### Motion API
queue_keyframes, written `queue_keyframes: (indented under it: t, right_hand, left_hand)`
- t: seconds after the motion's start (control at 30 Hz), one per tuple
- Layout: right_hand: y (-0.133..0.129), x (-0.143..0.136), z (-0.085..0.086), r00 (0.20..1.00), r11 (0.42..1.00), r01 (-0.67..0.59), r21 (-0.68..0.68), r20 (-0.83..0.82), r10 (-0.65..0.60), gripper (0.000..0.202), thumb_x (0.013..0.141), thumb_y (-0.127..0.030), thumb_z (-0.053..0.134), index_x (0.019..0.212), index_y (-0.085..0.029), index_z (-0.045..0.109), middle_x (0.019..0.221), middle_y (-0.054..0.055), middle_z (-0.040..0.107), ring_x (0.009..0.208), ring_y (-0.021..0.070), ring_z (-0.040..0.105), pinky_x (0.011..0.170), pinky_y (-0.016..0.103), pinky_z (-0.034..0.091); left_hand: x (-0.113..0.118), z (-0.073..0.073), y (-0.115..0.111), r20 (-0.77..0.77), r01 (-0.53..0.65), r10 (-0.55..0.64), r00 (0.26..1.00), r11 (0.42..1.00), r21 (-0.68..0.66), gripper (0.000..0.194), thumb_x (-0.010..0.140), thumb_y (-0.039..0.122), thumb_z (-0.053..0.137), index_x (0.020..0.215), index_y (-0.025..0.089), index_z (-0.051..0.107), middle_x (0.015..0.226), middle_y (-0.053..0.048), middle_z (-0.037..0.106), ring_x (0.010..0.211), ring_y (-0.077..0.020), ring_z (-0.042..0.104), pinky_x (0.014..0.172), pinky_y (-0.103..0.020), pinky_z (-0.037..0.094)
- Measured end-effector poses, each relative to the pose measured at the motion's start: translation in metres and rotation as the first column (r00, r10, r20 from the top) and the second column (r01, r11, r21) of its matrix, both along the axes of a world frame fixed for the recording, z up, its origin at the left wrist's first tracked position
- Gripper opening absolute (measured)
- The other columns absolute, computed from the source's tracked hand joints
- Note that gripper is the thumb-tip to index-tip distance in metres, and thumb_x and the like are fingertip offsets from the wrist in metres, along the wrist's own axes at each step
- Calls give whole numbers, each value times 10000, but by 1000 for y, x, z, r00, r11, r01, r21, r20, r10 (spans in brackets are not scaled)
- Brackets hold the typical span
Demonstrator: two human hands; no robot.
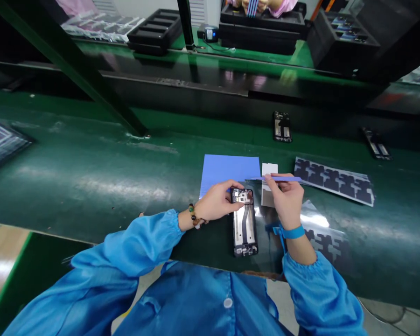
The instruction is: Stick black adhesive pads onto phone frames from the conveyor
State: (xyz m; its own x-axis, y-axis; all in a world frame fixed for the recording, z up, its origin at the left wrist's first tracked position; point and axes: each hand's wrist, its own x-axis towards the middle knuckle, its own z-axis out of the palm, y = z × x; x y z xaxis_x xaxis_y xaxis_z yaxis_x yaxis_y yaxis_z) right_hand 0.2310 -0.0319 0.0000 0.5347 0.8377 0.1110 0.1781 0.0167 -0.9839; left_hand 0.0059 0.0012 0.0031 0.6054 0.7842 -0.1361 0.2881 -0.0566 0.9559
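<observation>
An opened phone body (244, 228) lies upright in front of me on the green bench, its inner parts showing. My left hand (217, 200) grips its upper end, thumb across the top and fingers at the far edge. Between the thumb and fingers of my right hand (287, 196) is a thin purple tool (285, 178), held level with its tip pointing left. A blue sheet (231, 170) lies behind the phone. Partly under my right hand is a white and grey card (268, 198). To the right lies a sheet of black stickers (332, 179).
Two more phone bodies, one (282, 126) behind and another (376, 143) farther right, lie on the bench. A clear sheet with dark pieces (327, 240) is beside my right wrist. A green post (122, 112) stands left. Beyond the barrier are black trays (156, 30) and another person's hands.
</observation>
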Motion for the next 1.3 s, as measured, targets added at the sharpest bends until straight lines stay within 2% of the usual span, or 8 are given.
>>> queue_keyframes:
  t: [0.07, 0.13, 0.27, 0.53, 0.63, 0.73, 0.9, 1.3]
  right_hand:
    - [1, 0, 0, 999, 1000, -14, -8, 36, 14, 344, 786, -466, 895, 884, -216, 680, 929, 63, 789, 913, 238, 777, 889, 411, 617]
    - [3, -1, 0, 998, 1000, -24, -12, 65, 24, 357, 785, -467, 893, 840, -232, 630, 880, 40, 774, 877, 229, 767, 857, 394, 611]
    - [3, -1, -4, 993, 999, -29, -38, 113, 33, 365, 798, -482, 878, 804, -242, 602, 808, 9, 733, 816, 216, 739, 805, 373, 585]
    - [7, -2, -8, 992, 994, -92, -65, -94, 85, 422, 736, -487, 930, 825, -239, 600, 807, 15, 761, 838, 241, 776, 823, 399, 602]
    - [-6, 1, -1, 989, 1000, -22, -22, -147, 18, 425, 726, -450, 944, 808, -240, 584, 809, -6, 751, 853, 219, 780, 863, 389, 605]
    - [-32, 1, 4, 988, 1000, 21, -17, -154, -24, 428, 751, -396, 934, 778, -245, 534, 834, -14, 754, 881, 199, 776, 897, 380, 602]
    - [-67, -9, -1, 989, 995, -67, -77, -136, 57, 406, 811, -369, 886, 767, -249, 501, 858, 4, 767, 899, 213, 773, 919, 411, 593]
    - [-68, -13, -3, 990, 992, -104, -77, -104, 95, 339, 841, -343, 865, 781, -257, 544, 861, 11, 761, 904, 222, 756, 899, 423, 579]
  left_hand:
    - [4, 2, -6, -52, 6, 4, 999, 982, 187, 414, 867, 326, 802, 1242, 219, 662, 1084, -61, 751, 869, -204, 737, 777, -357, 605]
    - [6, 4, -8, -125, 58, -10, 992, 920, 387, 391, 893, 321, 810, 1242, 199, 683, 1208, -78, 732, 1061, -244, 700, 929, -407, 570]
    - [6, 5, -9, -334, 228, -26, 942, 780, 582, 367, 965, 402, 769, 1253, 189, 691, 1233, -74, 749, 1137, -288, 632, 932, -454, 479]
    - [4, 3, -8, -379, 284, -33, 925, 722, 631, 340, 1005, 418, 724, 1255, 190, 689, 1234, -49, 765, 1099, -252, 631, 898, -426, 404]
    - [3, 1, -7, -362, 280, -42, 931, 719, 636, 309, 1021, 424, 697, 1222, 190, 690, 1242, -50, 762, 1105, -250, 634, 907, -426, 403]
    - [-1, 1, -6, -328, 274, -66, 943, 716, 642, 298, 1021, 392, 685, 1244, 193, 674, 1252, -44, 757, 1134, -249, 640, 925, -425, 408]
    - [-5, 0, -4, -268, 254, -97, 959, 717, 649, 247, 999, 333, 686, 1212, 208, 679, 1274, -34, 753, 1175, -242, 649, 981, -424, 423]
    - [-4, -6, -5, -241, 236, -90, 966, 683, 692, 221, 987, 320, 688, 1183, 217, 688, 1286, -53, 740, 1169, -253, 649, 1009, -446, 464]
